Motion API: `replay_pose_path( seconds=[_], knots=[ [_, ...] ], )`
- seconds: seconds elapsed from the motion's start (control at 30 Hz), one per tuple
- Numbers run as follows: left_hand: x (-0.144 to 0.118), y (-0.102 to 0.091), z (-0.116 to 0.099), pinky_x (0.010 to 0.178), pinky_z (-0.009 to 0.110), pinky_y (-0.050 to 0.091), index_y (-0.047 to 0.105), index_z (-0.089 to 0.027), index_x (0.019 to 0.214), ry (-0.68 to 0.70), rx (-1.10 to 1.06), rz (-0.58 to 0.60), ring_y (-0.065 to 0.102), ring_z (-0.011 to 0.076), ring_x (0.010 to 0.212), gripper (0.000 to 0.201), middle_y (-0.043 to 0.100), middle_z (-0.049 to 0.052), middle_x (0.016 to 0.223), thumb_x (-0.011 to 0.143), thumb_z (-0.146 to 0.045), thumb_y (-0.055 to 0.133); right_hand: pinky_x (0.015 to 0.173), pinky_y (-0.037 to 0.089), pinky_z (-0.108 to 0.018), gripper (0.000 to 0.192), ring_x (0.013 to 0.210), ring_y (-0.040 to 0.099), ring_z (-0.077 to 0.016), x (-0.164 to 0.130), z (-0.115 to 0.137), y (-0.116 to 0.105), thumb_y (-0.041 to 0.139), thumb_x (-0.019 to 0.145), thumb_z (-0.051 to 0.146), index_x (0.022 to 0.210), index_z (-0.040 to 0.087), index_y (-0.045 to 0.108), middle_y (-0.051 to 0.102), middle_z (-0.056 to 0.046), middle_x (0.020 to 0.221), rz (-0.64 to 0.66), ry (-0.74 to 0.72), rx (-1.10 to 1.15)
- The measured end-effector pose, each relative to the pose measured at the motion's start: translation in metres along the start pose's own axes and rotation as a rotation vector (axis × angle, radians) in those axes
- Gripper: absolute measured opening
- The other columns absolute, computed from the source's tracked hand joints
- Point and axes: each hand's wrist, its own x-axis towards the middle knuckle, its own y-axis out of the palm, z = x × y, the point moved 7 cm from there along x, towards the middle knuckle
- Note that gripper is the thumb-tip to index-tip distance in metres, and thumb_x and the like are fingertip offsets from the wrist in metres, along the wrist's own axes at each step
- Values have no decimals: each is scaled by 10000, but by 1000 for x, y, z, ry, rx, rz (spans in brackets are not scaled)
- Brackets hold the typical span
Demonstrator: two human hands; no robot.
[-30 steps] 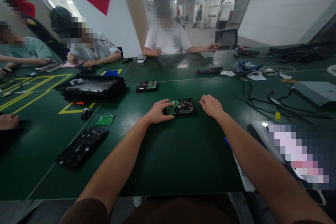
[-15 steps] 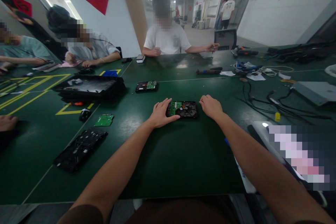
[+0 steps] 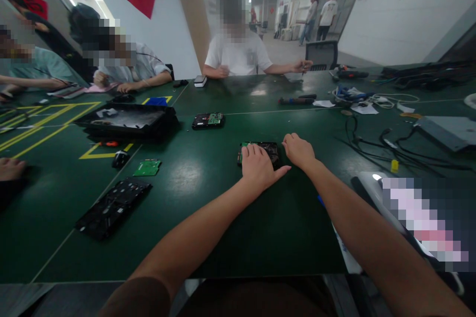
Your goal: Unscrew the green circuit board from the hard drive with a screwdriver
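A hard drive (image 3: pixel 272 150) with a green circuit board on its upper face lies flat on the dark green table (image 3: pixel 230 237) in front of me. My left hand (image 3: pixel 257 166) rests across its middle, covering much of it, with the fingers laid over the top and the thumb stretched out to the right. Just beyond the drive's right end is my right hand (image 3: pixel 298 150), its fingers curled and closed. Whatever those fingertips pinch, if anything, is hidden or too small to make out. Farther off to the left sits a second hard drive (image 3: pixel 208 120).
Left of me lie a loose green circuit board (image 3: pixel 148 167), a black plastic panel (image 3: pixel 113 205), a mouse (image 3: pixel 120 158) and a black tray (image 3: pixel 128 121). To the right are black cables (image 3: pixel 390 146) and a grey metal box (image 3: pixel 448 131). A co-worker (image 3: pixel 236 54) sits opposite.
My left hand has moved right, from the drive's left end to over its middle, and its thumb now points past the near right corner. My right hand stays almost in place.
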Motion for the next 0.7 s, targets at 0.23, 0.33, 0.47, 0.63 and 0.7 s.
replay_pose_path(
  seconds=[0.23, 0.33, 0.47, 0.63, 0.7],
  knots=[
    [13, 17, -2, 1118, 763, 151, 546, -39, 1428, -14, -15, -74, 268, 607, 1385, 970, 507, 290, 1410, 820, -795, 538, 797, 505, -401, 304, 1010, 677, -310, 1, 0, 1, 374, 1074, 317, 1192, 168, 610, 626, -182, 1229, -28, -5, -22],
    [9, 13, -1, 1103, 758, 201, 574, -22, 1398, 16, 11, -124, 319, 591, 1345, 933, 540, 292, 1355, 834, -764, 542, 808, 505, -411, 295, 1016, 673, -317, 1, -1, 3, 384, 1072, 318, 1194, 165, 605, 629, -186, 1223, -35, -8, -13],
    [-2, 4, 2, 1132, 715, 202, 564, -20, 1395, 91, 77, -90, 379, 545, 1321, 840, 551, 287, 1341, 863, -670, 538, 832, 505, -401, 271, 1054, 652, -306, 1, -2, 0, 395, 1073, 308, 1173, 160, 600, 645, -181, 1198, -66, 2, 0],
    [-17, -10, 15, 1166, 657, 218, 509, -82, 1455, 270, 123, 25, 449, 475, 1313, 808, 546, 260, 1398, 859, -625, 557, 841, 516, -383, 233, 1055, 645, -287, 2, -3, -4, 426, 1058, 269, 1165, 164, 604, 665, -173, 1180, -63, 32, 18],
    [-22, -16, 24, 1194, 615, 217, 449, -123, 1516, 337, 117, 44, 451, 442, 1349, 824, 525, 229, 1459, 857, -603, 570, 822, 524, -376, 218, 1026, 657, -281, 3, -3, -5, 438, 1051, 250, 1153, 166, 612, 679, -164, 1143, -53, 36, 26]
  ],
)
